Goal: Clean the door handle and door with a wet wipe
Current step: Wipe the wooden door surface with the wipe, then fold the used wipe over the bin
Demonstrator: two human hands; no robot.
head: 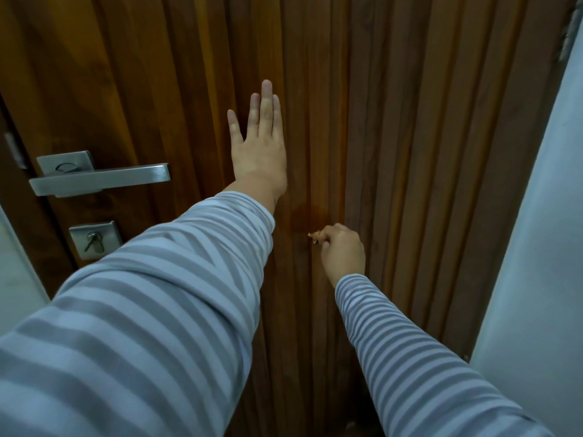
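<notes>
Door (410,152): left hand (260,152) flat, grip spread; right hand (342,252) grip pinching something small, unclear

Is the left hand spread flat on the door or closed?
Spread flat: the left hand lies open against the wooden door, fingers straight and pointing up, holding nothing.

The door (394,121) is warm brown wood with straight up-and-down grooves — darker brown in the dips, more orange on the smooth part at ten o'clock. The door handle (97,179) at nine o'clock is shiny silver-grey, and so is the lock plate (94,239) just under it. Both sleeves (157,310) have stripes — pale blue and soft grey-brown. The wall (536,247) at three o'clock is plain pale grey-white.
</notes>
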